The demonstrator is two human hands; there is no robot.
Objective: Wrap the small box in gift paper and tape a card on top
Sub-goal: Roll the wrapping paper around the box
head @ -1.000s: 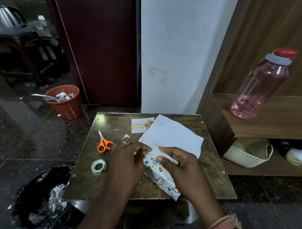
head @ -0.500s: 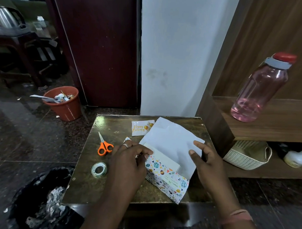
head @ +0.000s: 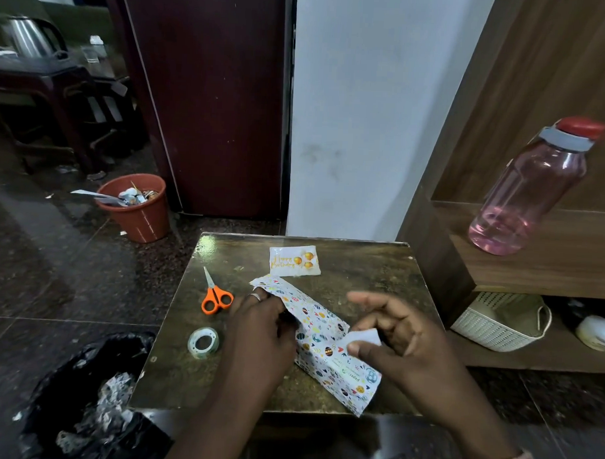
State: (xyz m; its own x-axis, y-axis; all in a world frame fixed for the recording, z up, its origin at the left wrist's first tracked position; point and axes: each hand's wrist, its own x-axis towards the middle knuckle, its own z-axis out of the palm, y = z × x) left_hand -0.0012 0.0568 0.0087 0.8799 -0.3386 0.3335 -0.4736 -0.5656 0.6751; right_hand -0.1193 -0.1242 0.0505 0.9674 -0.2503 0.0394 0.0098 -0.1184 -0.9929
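Note:
The small box lies hidden under patterned gift paper [head: 319,336], folded over it on the low brown table [head: 368,266]. My left hand [head: 260,327] grips the paper along its left side. My right hand [head: 390,332] pinches the white edge of the paper at the right, with the other fingers spread. A white "Happy Birthday" card [head: 295,261] lies at the back of the table. A roll of clear tape [head: 203,342] sits at the left front, and orange scissors [head: 216,295] lie behind it.
A black-lined waste bin [head: 93,387] stands at the table's front left corner. On the floor further back sits an orange bucket [head: 137,208]. A pink water bottle [head: 532,189] stands on the wooden shelf to the right, with a white basket [head: 500,322] below.
The white flap of paper that lay open toward the back has been folded forward over the box by my right hand. The patterned side now covers the top. My left hand stayed put.

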